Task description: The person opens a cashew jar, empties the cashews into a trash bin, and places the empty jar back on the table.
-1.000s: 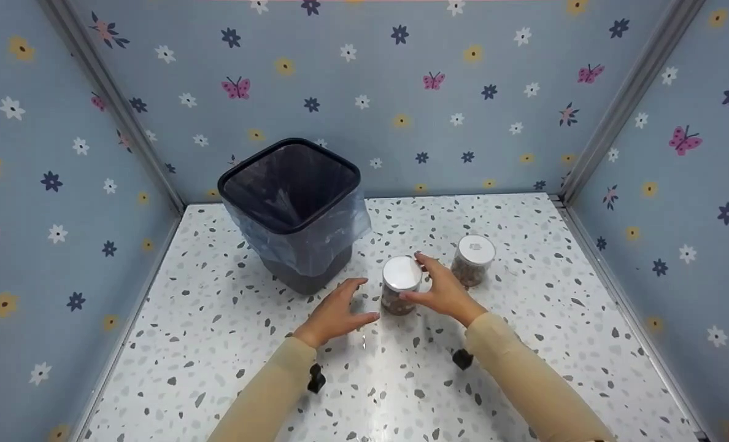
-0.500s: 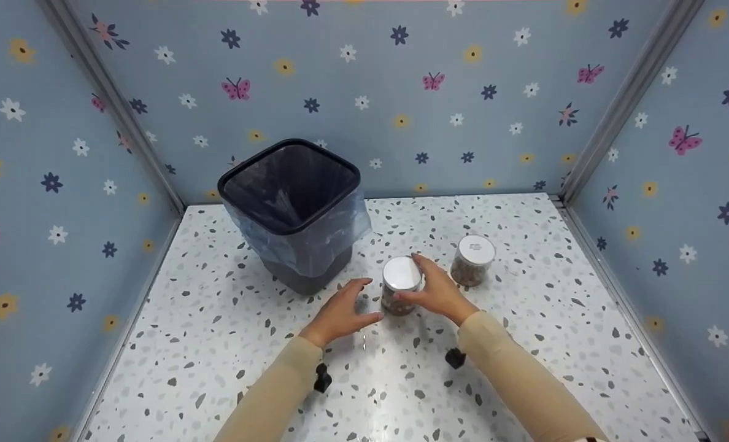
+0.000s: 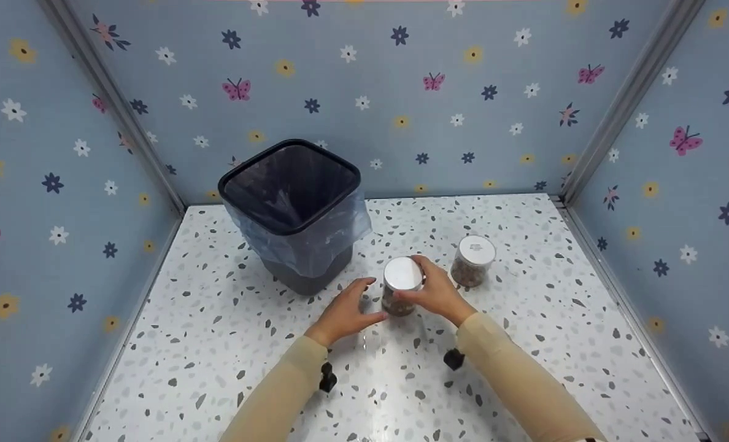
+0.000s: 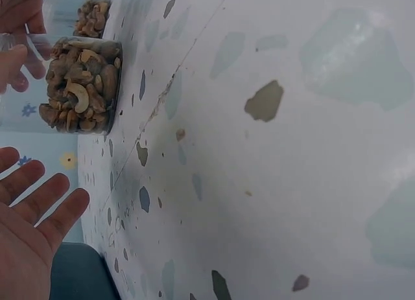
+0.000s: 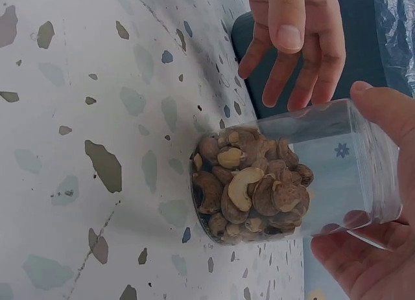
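Observation:
A clear jar with a white lid stands upright on the table. In the right wrist view, brown-skinned cashews fill its lower part. My right hand holds the jar by its upper part, thumb on the near side and fingers on the far side. To the left is my left hand, thumb and fingers spread towards the jar. The left wrist view has these fingers straight and apart from it. A second lidded jar of similar brown contents stands behind my right hand.
A dark bin with a clear liner bag over its rim stands behind and left of the hands. The speckled white table has blue patterned panels at the back and both sides.
My left hand has shifted slightly right, nearer the jar. My right hand has closed in a little round the jar's upper part. Both jars and the bin stay in place.

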Tool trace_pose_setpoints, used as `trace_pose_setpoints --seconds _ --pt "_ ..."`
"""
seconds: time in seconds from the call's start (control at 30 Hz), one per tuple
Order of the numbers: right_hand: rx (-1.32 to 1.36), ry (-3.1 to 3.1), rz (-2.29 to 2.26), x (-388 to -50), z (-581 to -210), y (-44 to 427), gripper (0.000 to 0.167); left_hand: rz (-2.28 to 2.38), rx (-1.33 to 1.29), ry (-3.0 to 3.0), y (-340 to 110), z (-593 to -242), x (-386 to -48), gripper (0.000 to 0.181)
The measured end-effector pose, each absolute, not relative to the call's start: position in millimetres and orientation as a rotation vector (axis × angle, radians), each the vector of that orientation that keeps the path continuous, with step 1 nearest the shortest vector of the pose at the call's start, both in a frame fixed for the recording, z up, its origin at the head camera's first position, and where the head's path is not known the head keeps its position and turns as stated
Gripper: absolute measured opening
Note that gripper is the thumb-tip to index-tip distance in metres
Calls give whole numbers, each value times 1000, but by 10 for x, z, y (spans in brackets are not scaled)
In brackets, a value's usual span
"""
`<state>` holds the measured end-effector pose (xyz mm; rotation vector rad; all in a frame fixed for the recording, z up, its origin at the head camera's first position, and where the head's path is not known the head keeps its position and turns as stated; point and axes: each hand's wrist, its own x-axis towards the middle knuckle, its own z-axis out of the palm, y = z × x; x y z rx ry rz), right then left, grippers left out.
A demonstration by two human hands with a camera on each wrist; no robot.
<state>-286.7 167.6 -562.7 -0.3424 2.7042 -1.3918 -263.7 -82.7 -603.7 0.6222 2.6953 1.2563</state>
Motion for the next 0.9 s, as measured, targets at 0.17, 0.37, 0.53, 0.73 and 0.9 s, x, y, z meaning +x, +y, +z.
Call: trace_pose_setpoints --seconds 0.17,0.37,0.53,0.73,0.9 --pt "-370 2708 -1446 -2850 -5649 1720 89 1250 615 2709 -814 -6024 -2617 87" --pt "-358 2695 -1497 -2830 -5655 1761 88 1271 626 2687 -790 -5994 -2615 90" --pt "-368 2630 -1559 -2804 -5602 1775 86 1286 641 2671 -756 -5929 -2610 95" --pt "-354 2583 -1614 -2755 -5536 1814 85 1292 653 2653 -726 -5849 -2598 102" --pt "-353 2547 -1673 -2725 -5511 1849 82 1298 638 2638 -713 -5811 -2603 104"
